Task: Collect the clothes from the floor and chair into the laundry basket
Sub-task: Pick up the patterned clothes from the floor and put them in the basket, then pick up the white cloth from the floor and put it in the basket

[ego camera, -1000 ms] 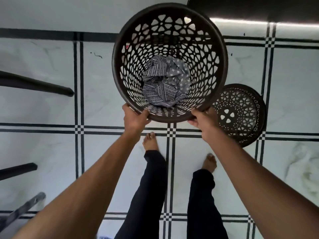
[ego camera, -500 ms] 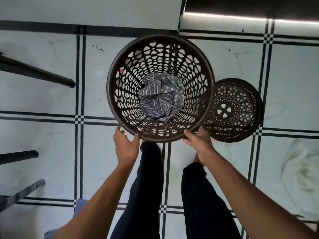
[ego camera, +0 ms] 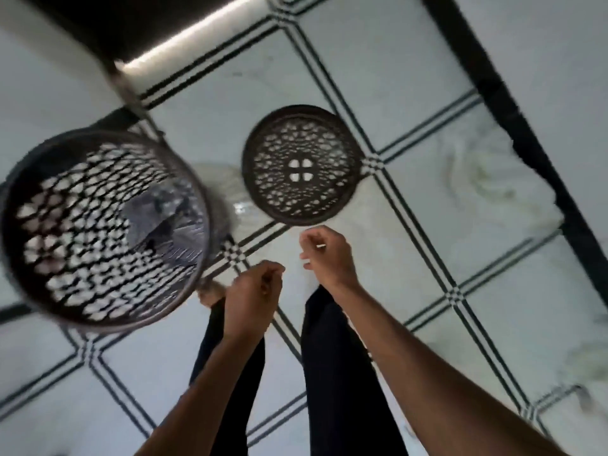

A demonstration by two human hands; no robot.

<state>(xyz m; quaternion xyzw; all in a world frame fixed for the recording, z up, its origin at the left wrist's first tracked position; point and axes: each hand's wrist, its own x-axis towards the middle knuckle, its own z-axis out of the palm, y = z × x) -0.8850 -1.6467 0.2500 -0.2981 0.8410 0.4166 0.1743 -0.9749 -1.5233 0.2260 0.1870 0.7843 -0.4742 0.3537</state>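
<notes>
- Dark brown perforated plastic laundry basket point(ego camera: 98, 232) stood on the white marble-look tiled floor point(ego camera: 427, 159) w/ black double lines, well to the left of both hands; neither hand touched it.
- Grey patterned cloth point(ego camera: 164, 222) lay crumpled at the basket's bottom, visible thru the open top.
- Matching round dark brown lattice lid point(ego camera: 301, 164) lay flat on the floor, straight ahead of the hands, just beyond the right one, apart from the basket.
- Left hand point(ego camera: 253, 297) was loosely curled, fingers tucked in, nothing visibly held. Closest hand to the basket rim, just off its near-right edge.
- Right hand point(ego camera: 329, 255) was half-closed, fingers bent; a small pale sliver showed at the fingertips — blur too heavy to say what it was, or if it was gripped.
- No loose clothes or chair in view, so which way the next pickup lies can't be told.
- Judgement: basket opening faced up, so any return drop would come from the right, left hand nearer.
- Frame blurred throughout.
</notes>
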